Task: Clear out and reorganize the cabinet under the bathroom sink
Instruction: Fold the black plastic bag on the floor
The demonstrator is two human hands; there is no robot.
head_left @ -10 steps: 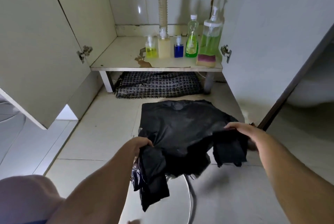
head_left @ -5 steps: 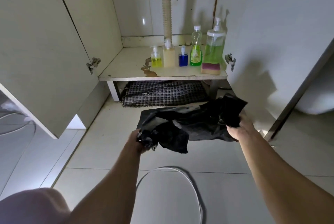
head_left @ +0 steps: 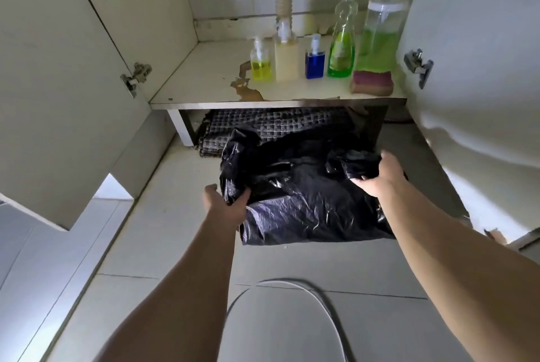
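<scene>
1. The black plastic bag lay crumpled on the floor tiles in front of the cabinet shelf, below its front edge.
2. The left hand had its fingers clamped on the bag's left edge.
3. The right hand had its fingers closed on a bunched fold at the bag's right side.
4. On the shelf stood a yellow pump bottle, a cream bottle, a blue bottle, a green bottle and a large green dispenser, with a sponge in front of the dispenser.
5. The green bottle's label was too blurred to read.
6. A checked mat lay under the shelf.
</scene>
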